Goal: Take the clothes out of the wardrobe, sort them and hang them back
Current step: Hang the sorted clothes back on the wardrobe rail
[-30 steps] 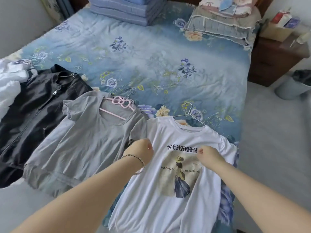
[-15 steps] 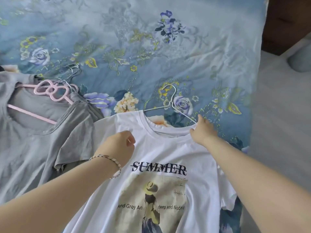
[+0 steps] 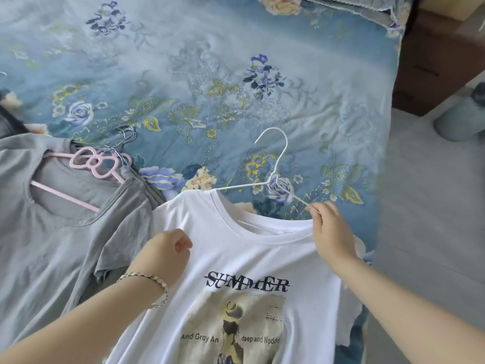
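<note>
The fingers [image 3: 316, 212] of the right hand [image 3: 330, 231] were pressed together in a pinch on the right arm of the white wire hanger [image 3: 244, 185], close to its outer end. From my remote seat I could see that arm of the wire lying bare over the quilt, outside the collar. The hanger's left arm ran in under the shoulder of the white T-shirt [image 3: 249, 258]. Its hook pointed away from me, up the bed [image 3: 210, 61].

The left hand [image 3: 164, 254] had its fingers [image 3: 181, 239] curled in, nipping a fold of cloth at the shirt's left shoulder, just below the neckline. A beaded bracelet [image 3: 147, 278] sat on that wrist. Between the two hands I read the open collar. Below them was the printed chest with the word SUMMER and a picture of a figure in a hat. The shirt lay face up on the near right part of the bed, its hem out of my view.

To the left lay the grey T-shirt [image 3: 52, 232], also face up, one sleeve touching the white one. A pink hanger [image 3: 91, 162] with a bow-shaped top sat in its neck, and the hooks of metal hangers [image 3: 127, 135] showed just beyond it. At the far right I made out a brown nightstand [image 3: 433, 61] and a round bin [image 3: 462, 119] on the pale floor [image 3: 433, 206].
</note>
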`<state>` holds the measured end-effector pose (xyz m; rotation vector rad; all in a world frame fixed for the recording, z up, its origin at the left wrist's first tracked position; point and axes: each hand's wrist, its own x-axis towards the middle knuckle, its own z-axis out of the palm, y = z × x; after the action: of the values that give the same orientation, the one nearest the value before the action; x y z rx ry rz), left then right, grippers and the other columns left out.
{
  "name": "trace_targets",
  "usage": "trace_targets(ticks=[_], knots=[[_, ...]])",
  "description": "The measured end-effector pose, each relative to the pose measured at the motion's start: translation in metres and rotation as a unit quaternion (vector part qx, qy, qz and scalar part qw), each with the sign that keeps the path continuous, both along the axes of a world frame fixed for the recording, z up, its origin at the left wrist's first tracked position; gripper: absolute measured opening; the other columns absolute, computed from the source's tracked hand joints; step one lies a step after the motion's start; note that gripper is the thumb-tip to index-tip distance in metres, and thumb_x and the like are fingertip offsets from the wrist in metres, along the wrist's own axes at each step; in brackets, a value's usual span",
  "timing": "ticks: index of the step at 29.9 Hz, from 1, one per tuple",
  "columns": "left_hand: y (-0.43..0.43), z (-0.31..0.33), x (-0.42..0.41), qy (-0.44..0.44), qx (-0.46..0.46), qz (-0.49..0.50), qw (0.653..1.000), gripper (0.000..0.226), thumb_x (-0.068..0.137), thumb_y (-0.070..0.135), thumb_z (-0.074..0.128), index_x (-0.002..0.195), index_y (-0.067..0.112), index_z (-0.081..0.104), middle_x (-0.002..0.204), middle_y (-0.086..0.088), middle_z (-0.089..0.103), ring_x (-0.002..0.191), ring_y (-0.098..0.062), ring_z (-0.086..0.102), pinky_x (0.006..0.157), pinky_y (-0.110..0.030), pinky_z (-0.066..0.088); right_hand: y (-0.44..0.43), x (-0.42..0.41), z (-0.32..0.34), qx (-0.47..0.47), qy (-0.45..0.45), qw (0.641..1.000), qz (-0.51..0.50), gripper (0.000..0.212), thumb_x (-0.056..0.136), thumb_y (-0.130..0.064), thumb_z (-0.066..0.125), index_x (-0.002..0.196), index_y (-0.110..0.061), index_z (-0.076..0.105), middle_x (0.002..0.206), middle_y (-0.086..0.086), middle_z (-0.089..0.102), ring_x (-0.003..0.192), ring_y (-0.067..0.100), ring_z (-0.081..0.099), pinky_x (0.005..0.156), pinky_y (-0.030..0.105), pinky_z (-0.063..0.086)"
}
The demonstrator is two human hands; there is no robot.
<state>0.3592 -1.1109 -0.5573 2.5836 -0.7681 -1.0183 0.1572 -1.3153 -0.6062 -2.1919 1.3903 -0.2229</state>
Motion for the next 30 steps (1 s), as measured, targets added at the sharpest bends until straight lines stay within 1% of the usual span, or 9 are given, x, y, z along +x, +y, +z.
trace_targets(ticks=[3, 5, 9, 14, 17, 19, 22, 26, 30], knots=[[0.019, 0.033, -0.001, -0.007, -0.008, 0.014, 1.000, 0.020, 0.091, 0.008, 0.047, 0.086, 0.025, 0.056, 0.091, 0.004, 0.057, 0.084, -0.018, 0.054, 0.073, -0.022, 0.036, 0.020, -0.006, 0.049, -0.019, -0.030, 0.997, 0.065, 0.021, 0.092, 0.003, 0.042, 0.098, -0.005, 0.061, 0.107, 0.009, 0.054, 0.093, 0.030, 0.059, 0.077, 0.041, 0.046], [0.035, 0.059, -0.002, -0.014, -0.020, 0.025, 0.999, 0.019, 0.091, 0.009, 0.046, 0.086, 0.025, 0.056, 0.090, 0.004, 0.057, 0.073, -0.017, 0.050, 0.069, -0.022, 0.037, 0.035, -0.005, 0.083, 0.000, 0.011, 0.994, 0.113, 0.026, 0.085, 0.011, 0.040, 0.088, -0.014, 0.049, 0.100, 0.007, 0.050, 0.090, 0.032, 0.057, 0.076, 0.042, 0.045], [0.079, 0.121, -0.007, -0.045, -0.032, 0.015, 0.998, 0.020, 0.091, 0.014, 0.048, 0.081, 0.030, 0.053, 0.090, 0.007, 0.054, 0.083, -0.014, 0.049, 0.072, -0.019, 0.033, 0.073, -0.006, 0.156, 0.065, 0.070, 0.986, 0.135, 0.027, 0.082, 0.008, 0.039, 0.088, -0.018, 0.041, 0.094, -0.003, 0.047, 0.091, 0.025, 0.052, 0.072, 0.029, 0.033], [0.154, 0.217, -0.014, -0.081, -0.076, 0.015, 0.994, 0.026, 0.090, 0.013, 0.048, 0.072, 0.032, 0.049, 0.081, 0.005, 0.056, 0.076, -0.015, 0.051, 0.063, -0.022, 0.036, 0.149, -0.007, 0.268, 0.061, -0.016, 0.988, 0.143, 0.033, 0.081, 0.000, 0.049, 0.065, -0.027, 0.041, 0.068, -0.008, 0.051, 0.072, 0.021, 0.048, 0.070, 0.032, 0.039], [0.210, 0.272, -0.017, -0.100, -0.122, 0.032, 0.987, 0.025, 0.090, 0.009, 0.051, 0.073, 0.028, 0.053, 0.081, 0.004, 0.059, 0.082, -0.019, 0.057, 0.070, -0.020, 0.036, 0.207, -0.002, 0.343, 0.080, -0.048, 0.978, 0.188, 0.027, 0.081, -0.003, 0.050, 0.063, -0.021, 0.041, 0.064, -0.002, 0.047, 0.066, 0.019, 0.042, 0.064, 0.031, 0.034], [0.256, 0.305, -0.019, -0.117, -0.141, 0.052, 0.982, 0.021, 0.089, 0.008, 0.052, 0.076, 0.024, 0.057, 0.086, 0.000, 0.063, 0.089, -0.021, 0.060, 0.075, -0.021, 0.040, 0.252, 0.005, 0.398, 0.117, -0.068, 0.962, 0.237, 0.023, 0.078, -0.006, 0.053, 0.064, -0.020, 0.040, 0.063, -0.004, 0.043, 0.064, 0.015, 0.041, 0.062, 0.027, 0.033], [0.319, 0.343, -0.020, -0.146, -0.147, 0.081, 0.975, 0.016, 0.088, 0.009, 0.052, 0.081, 0.020, 0.062, 0.095, -0.003, 0.066, 0.091, -0.022, 0.060, 0.082, -0.025, 0.045, 0.315, 0.018, 0.459, 0.159, -0.073, 0.931, 0.322, 0.027, 0.084, 0.001, 0.049, 0.065, -0.017, 0.040, 0.062, -0.005, 0.042, 0.059, 0.004, 0.055, 0.058, 0.022, 0.033], [0.410, 0.376, -0.031, -0.167, -0.159, 0.168, 0.958, 0.016, 0.088, 0.007, 0.054, 0.080, 0.014, 0.066, 0.090, -0.007, 0.064, 0.087, -0.025, 0.060, 0.074, -0.025, 0.042, 0.400, 0.042, 0.510, 0.169, -0.068, 0.885, 0.429, 0.026, 0.089, -0.001, 0.045, 0.069, -0.016, 0.039, 0.066, -0.003, 0.048, 0.073, 0.012, 0.062, 0.056, 0.023, 0.032], [0.508, 0.398, -0.047, -0.186, -0.154, 0.278, 0.930, 0.024, 0.082, 0.000, 0.055, 0.070, 0.019, 0.062, 0.078, -0.005, 0.062, 0.081, -0.024, 0.058, 0.069, -0.024, 0.042, 0.480, 0.074, 0.540, 0.157, -0.071, 0.835, 0.522, 0.028, 0.090, -0.004, 0.046, 0.068, -0.017, 0.034, 0.068, -0.004, 0.041, 0.063, 0.002, 0.061, 0.052, 0.016, 0.035]])
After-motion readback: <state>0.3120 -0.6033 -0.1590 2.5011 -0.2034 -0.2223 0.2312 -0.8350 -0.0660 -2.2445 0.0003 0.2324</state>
